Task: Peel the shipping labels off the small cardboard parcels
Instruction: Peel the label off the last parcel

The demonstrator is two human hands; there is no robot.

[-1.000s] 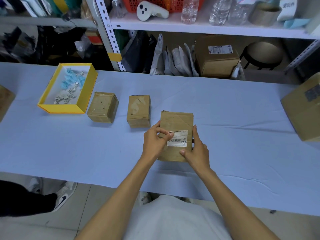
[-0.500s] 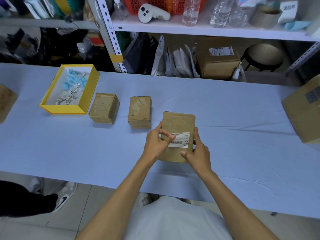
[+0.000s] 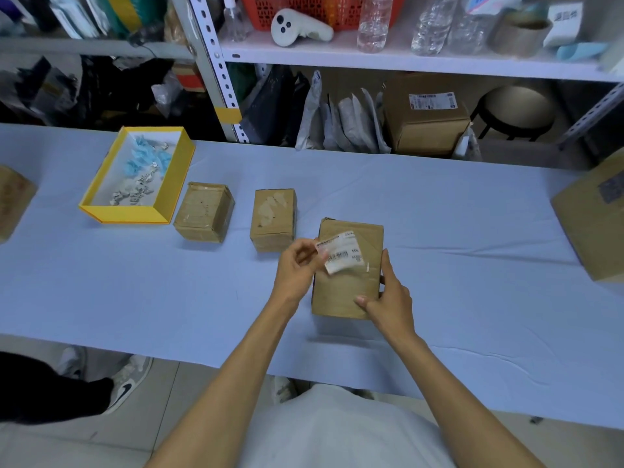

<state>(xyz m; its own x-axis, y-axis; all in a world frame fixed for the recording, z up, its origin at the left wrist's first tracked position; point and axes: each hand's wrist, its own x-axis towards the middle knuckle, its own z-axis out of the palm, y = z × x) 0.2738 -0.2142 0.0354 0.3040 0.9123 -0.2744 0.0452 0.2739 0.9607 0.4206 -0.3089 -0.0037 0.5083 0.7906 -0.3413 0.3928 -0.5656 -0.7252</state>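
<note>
A small cardboard parcel [image 3: 341, 292] lies on the blue table [image 3: 456, 265] in front of me. My left hand [image 3: 297, 268] pinches the left edge of its white shipping label [image 3: 341, 251], which is lifted off the cardboard on the left side. My right hand [image 3: 388, 298] grips the parcel's right side, thumb on its top face. Two more small parcels stand to the left, one [image 3: 274, 219] with torn label residue on top, the other [image 3: 204, 211] with a bare taped top.
A yellow tray [image 3: 135, 212] with blue and white paper scraps sits at the back left. Larger boxes lie at the far right edge [image 3: 594, 217] and far left edge [image 3: 13, 201]. A shelf [image 3: 405, 60] runs behind the table. Someone's shoes [image 3: 128, 383] are on the floor, left.
The left hand has pulled the label up and leftward, so it has come away from the parcel's top. The right hand has slid lower along the parcel's right side.
</note>
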